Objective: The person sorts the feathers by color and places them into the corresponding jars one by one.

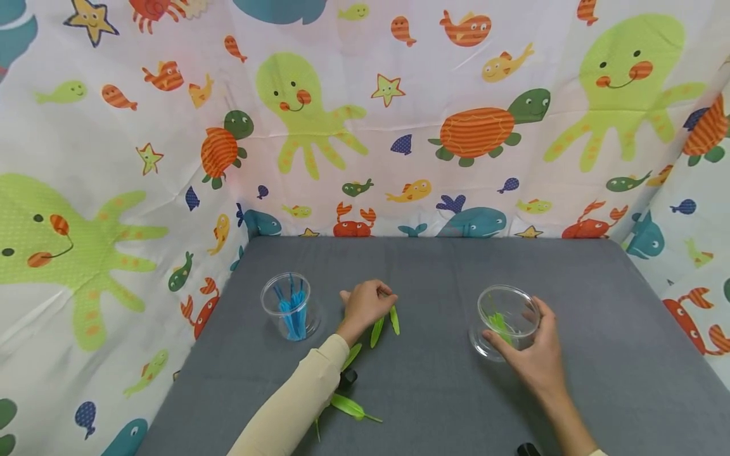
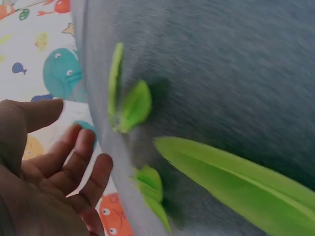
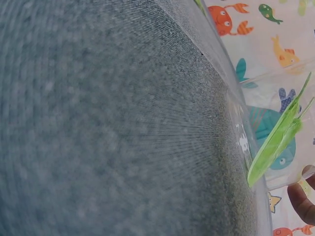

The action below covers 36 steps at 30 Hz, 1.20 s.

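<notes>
The pale yellow sleeve [image 1: 291, 399] of the left arm, nearest the camera, lies across the near left part of the grey tabletop [image 1: 436, 291], with a small black block [image 1: 348, 379] at its wrist. Just in from the left edge, toward the far left corner, stands the left cup [image 1: 272, 299], clear and round, with blue feathers [image 1: 293, 318] inside and a few stems showing at its rim. To its right, the left hand [image 1: 365, 308] is over the tabletop, left of the middle; its fingers are loosely bent and the thumb stands apart from them, with nothing seen between. Several green feathers [image 1: 395, 320] lie scattered from beneath this hand toward the near edge, partly hidden by the sleeve; one near the bottom points its stem to the right. Well apart from these, right of the middle and some way in from the right edge, is the right cup [image 1: 516, 305], also clear, with a few green feathers inside. The right hand [image 1: 536, 364] grips this cup, thumb on the near side and fingers round the right side. A printed sea-animal cloth [image 1: 393, 152] hangs behind the far edge and along both sides.
</notes>
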### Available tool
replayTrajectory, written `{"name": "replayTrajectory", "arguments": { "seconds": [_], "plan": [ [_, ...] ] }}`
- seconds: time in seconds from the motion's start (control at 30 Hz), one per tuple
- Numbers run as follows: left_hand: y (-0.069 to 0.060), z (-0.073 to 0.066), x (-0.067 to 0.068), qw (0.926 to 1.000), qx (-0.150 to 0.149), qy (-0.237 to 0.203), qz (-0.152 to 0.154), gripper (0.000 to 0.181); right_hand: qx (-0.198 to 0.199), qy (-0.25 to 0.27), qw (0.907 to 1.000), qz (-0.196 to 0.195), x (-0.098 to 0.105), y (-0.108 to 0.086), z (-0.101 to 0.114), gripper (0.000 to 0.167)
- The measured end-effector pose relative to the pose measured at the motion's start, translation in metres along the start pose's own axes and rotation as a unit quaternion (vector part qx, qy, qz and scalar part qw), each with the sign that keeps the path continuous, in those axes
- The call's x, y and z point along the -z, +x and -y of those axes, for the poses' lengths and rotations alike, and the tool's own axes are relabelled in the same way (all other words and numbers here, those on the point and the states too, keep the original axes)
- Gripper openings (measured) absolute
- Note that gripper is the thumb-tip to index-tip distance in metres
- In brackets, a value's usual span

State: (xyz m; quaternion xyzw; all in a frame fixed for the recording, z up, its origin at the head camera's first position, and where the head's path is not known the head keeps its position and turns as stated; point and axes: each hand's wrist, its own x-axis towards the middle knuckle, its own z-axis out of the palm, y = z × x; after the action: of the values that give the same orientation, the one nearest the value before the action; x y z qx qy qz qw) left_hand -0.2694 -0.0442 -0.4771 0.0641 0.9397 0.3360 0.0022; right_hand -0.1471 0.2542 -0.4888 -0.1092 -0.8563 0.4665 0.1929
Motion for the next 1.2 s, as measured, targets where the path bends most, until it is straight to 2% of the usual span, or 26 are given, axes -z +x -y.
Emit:
{"name": "replayTrajectory", "arguments": {
  "seconds": [0.13, 0.2, 0.37, 0.57, 0.73, 0.83, 0.97, 1.03, 1.2],
  "plan": [
    [-0.005, 0.007, 0.002, 0.9978, -0.012, 0.065, 0.007, 0.014, 0.001, 0.014, 0.9999, 0.004, 0.0, 0.0, 0.002, 0.114],
    [-0.008, 0.011, 0.002, 0.9956, -0.018, 0.092, 0.009, 0.027, 0.002, 0.019, 0.9998, 0.007, 0.0, 0.001, 0.003, 0.114],
    [-0.014, 0.016, 0.004, 0.9907, -0.033, 0.13, 0.025, 0.054, 0.0, 0.022, 0.9997, 0.005, 0.001, 0.001, 0.002, 0.115],
    [-0.019, 0.015, 0.009, 0.9838, -0.042, 0.167, 0.05, 0.056, 0.0, 0.024, 0.9997, -0.002, 0.0, 0.001, 0.001, 0.114],
    [-0.021, 0.014, 0.009, 0.9865, -0.027, 0.143, 0.075, 0.051, -0.002, 0.023, 0.9997, 0.001, 0.0, 0.0, 0.002, 0.114],
    [-0.02, 0.016, 0.007, 0.9882, -0.025, 0.129, 0.079, 0.047, -0.001, 0.024, 0.9997, 0.001, 0.0, 0.0, 0.002, 0.114],
    [-0.019, 0.014, 0.006, 0.9926, -0.038, 0.109, 0.039, 0.024, 0.0, 0.022, 0.9997, 0.003, -0.002, -0.001, 0.001, 0.114],
    [-0.017, 0.01, 0.008, 0.9953, -0.044, 0.084, 0.016, 0.011, -0.002, 0.021, 0.9998, 0.005, -0.002, -0.001, 0.001, 0.114],
    [-0.015, -0.01, 0.017, 0.999, -0.044, 0.001, -0.001, 0.009, -0.004, 0.022, 0.9997, 0.005, -0.002, -0.002, -0.001, 0.114]
  ]
}}
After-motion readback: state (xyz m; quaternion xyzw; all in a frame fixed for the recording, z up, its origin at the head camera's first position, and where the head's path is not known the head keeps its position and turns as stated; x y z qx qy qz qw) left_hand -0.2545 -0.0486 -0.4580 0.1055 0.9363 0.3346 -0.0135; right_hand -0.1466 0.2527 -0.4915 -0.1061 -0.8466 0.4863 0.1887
